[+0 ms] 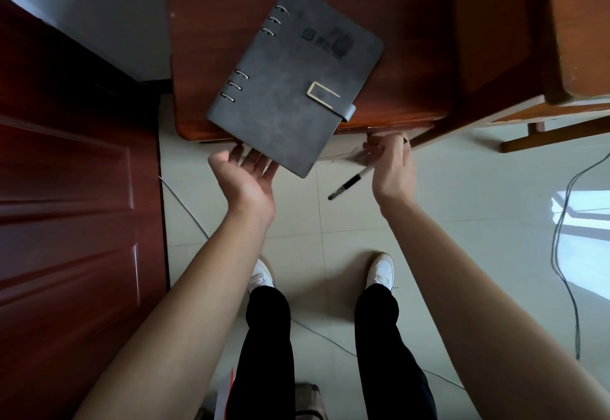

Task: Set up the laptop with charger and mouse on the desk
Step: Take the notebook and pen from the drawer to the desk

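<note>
The laptop, the charger and the mouse are not in view; of the task's things only the desk (pixel 396 56) shows, dark red wood at 12 o'clock, its near edge just above the hands. On it lies a grey notebook (pixel 297 83); I judge that it must go away before the laptop can get its place.

The notebook is closed, with its strap (pixel 350 112) on the 4 o'clock side and the rings (pixel 233 85) on the 10 o'clock side. Its long axis runs from 7 o'clock to 1 o'clock, so it sits askew to the desk edge; its near short edge hangs over that edge, and one corner is out over the floor toward 6 o'clock.

The left hand (pixel 246 175) is palm up, with straight fingers (pixel 254 157) under this overhanging edge; it touches from below and grips nothing. The right hand (pixel 391 162) is at 3 o'clock from that corner, close to the desk edge; its fingers are curled round a pen (pixel 350 183), which points toward 7 o'clock.

By its look the notebook has a stiff cover and moderate weight; it is matte, not slippery and not fragile, and the metal rings probably make the spine side heavier. A good hold would be on the overhanging edge, thumb above and fingers below; a flat palm alone may let it tip.

A dark cable (pixel 567 221) lies on the floor at 4 o'clock; whether it belongs to the charger I cannot tell.
</note>
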Demonstrator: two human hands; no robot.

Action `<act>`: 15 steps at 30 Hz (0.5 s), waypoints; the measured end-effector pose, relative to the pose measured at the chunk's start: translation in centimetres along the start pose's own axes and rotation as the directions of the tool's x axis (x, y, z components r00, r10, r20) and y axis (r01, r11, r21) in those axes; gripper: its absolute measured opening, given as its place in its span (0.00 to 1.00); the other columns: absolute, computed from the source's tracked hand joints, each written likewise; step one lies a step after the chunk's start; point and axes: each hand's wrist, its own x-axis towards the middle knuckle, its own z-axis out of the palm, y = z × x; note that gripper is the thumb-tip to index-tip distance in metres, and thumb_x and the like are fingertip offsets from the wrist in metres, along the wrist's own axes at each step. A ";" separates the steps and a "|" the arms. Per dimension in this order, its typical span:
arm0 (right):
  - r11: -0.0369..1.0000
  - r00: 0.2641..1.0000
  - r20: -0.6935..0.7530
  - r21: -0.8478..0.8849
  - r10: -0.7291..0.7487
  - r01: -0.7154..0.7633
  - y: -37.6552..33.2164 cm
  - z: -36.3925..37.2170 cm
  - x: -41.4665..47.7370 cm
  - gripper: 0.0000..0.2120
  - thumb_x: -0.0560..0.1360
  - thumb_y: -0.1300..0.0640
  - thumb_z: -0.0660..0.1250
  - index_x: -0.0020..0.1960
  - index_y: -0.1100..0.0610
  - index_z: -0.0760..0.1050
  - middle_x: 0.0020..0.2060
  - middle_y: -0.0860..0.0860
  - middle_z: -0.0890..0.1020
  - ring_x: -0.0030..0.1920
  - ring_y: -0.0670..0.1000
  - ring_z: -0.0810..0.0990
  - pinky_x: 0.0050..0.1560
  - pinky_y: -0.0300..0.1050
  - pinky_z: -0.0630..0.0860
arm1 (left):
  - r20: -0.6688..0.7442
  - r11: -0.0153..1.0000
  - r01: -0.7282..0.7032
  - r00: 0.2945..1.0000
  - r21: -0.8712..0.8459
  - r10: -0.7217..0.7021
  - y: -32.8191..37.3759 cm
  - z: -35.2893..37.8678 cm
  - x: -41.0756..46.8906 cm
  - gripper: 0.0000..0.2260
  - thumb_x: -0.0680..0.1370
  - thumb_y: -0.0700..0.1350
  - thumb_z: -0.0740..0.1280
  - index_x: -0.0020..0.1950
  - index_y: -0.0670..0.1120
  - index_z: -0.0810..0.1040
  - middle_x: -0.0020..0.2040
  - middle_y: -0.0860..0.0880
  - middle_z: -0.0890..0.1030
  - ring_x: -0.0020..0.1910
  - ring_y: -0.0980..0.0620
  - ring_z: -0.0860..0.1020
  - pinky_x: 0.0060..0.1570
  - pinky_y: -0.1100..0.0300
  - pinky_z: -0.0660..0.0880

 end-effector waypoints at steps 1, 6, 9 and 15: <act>1.000 1.000 0.011 -0.005 0.002 -0.002 -0.3 0.3 0.4 0.15 0.76 0.52 0.51 0.46 0.57 0.74 0.45 0.48 0.79 0.49 0.54 0.78 0.57 0.53 0.74 | 0.045 1.000 0.027 0.999 -0.007 -0.026 0.2 0.3 0.3 0.17 0.80 0.53 0.51 0.56 0.46 0.74 0.52 0.44 0.80 0.50 0.44 0.79 0.53 0.51 0.76; 0.970 0.986 0.105 0.190 0.131 -0.149 -1.4 0.7 1.4 0.08 0.69 0.49 0.57 0.40 0.52 0.70 0.44 0.51 0.74 0.48 0.54 0.78 0.49 0.53 0.73 | 0.133 0.996 0.036 0.990 0.082 -0.047 0.6 0.1 1.1 0.28 0.79 0.65 0.50 0.66 0.48 0.75 0.65 0.45 0.80 0.61 0.47 0.80 0.60 0.48 0.75; 0.929 0.977 0.155 0.317 0.148 -0.191 -1.3 0.3 1.4 0.06 0.75 0.54 0.56 0.44 0.54 0.71 0.50 0.52 0.77 0.52 0.55 0.84 0.50 0.48 0.79 | 0.143 0.979 -0.043 0.990 0.200 0.015 1.1 -0.3 0.6 0.30 0.78 0.71 0.51 0.68 0.52 0.75 0.63 0.48 0.81 0.61 0.48 0.80 0.59 0.45 0.77; 0.899 0.964 0.127 0.351 0.232 -0.262 -1.3 -0.4 1.0 0.08 0.82 0.54 0.55 0.51 0.56 0.71 0.44 0.58 0.84 0.40 0.56 0.87 0.52 0.52 0.82 | 0.113 0.944 -0.010 0.993 0.329 -0.029 2.3 0.9 -1.0 0.19 0.78 0.58 0.69 0.63 0.47 0.78 0.53 0.48 0.85 0.48 0.49 0.86 0.48 0.50 0.83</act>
